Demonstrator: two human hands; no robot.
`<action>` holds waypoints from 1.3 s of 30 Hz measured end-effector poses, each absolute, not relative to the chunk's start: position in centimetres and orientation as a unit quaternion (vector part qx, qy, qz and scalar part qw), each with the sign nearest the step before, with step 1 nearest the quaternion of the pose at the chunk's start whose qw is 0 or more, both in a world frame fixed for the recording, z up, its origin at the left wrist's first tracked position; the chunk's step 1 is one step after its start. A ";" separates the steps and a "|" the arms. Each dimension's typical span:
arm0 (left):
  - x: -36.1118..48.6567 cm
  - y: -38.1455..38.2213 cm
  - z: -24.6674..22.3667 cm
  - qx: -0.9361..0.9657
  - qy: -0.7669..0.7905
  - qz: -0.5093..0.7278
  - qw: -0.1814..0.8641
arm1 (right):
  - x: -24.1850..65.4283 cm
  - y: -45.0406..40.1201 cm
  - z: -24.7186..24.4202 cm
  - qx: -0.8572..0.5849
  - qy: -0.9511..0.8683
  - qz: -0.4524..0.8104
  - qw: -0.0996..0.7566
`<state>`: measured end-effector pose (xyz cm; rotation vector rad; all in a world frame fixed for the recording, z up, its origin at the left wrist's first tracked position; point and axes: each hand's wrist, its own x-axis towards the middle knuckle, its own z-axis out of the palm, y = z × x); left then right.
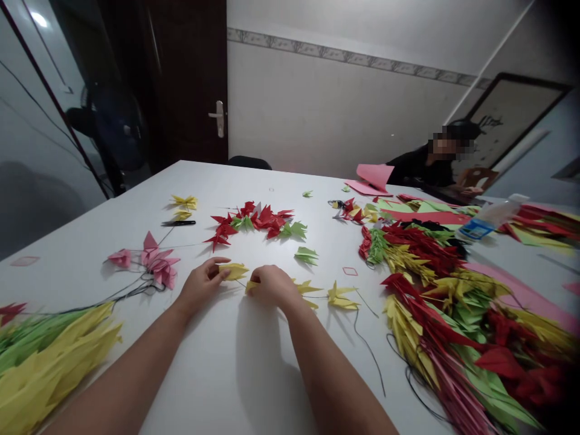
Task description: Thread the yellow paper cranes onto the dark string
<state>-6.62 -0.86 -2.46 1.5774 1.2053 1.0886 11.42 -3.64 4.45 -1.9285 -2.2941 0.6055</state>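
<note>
Working left to right across the white table (217, 374): the big bunch of yellow and green paper folds (40, 362) sits at the near corner, out of my way, and the pink paper flowers (158, 264) on dark wire lie just past it. Beyond those are a slim black tool (178, 223) and a loose ring of red and green folds (251, 220). My left hand (203, 284) has its fingertips pinched on a yellow paper fold (234, 271), and my right hand (269, 285) is curled closed around the other end of it, or maybe a second piece, can't tell from here. That fold sits in the open middle, probably why everything else is pushed aside. More yellow folds (339, 297) lie just right of my hand, then the huge red, yellow and green heap (435, 314). Farther back, a plastic bottle (489, 214) lies on its side, contents hard to make out, and a person (430, 166) sits at the far corner.
</note>
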 end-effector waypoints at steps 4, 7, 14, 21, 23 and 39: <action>-6.6 -1.0 -2.3 0.641 0.480 0.424 0.423 | 12.4 -2.8 3.4 -0.624 -0.737 0.240 0.096; -6.5 -1.1 -2.1 0.642 0.486 0.414 0.426 | 12.8 -2.5 2.9 -0.604 -0.745 0.254 0.123; -6.5 -1.3 -1.6 0.625 0.477 0.417 0.457 | 13.1 -2.6 3.3 -0.546 -0.793 0.247 0.109; -6.2 -1.8 -1.0 0.676 0.514 0.377 0.370 | 12.8 -2.9 3.8 -0.520 -0.827 0.202 0.071; -6.2 -1.8 -1.0 0.705 0.540 0.349 0.299 | 12.7 -3.0 3.8 -0.521 -0.830 0.190 0.062; -2.1 -3.4 1.0 0.894 0.350 0.276 0.040 | 24.6 -9.4 8.2 -0.623 -0.716 0.085 0.303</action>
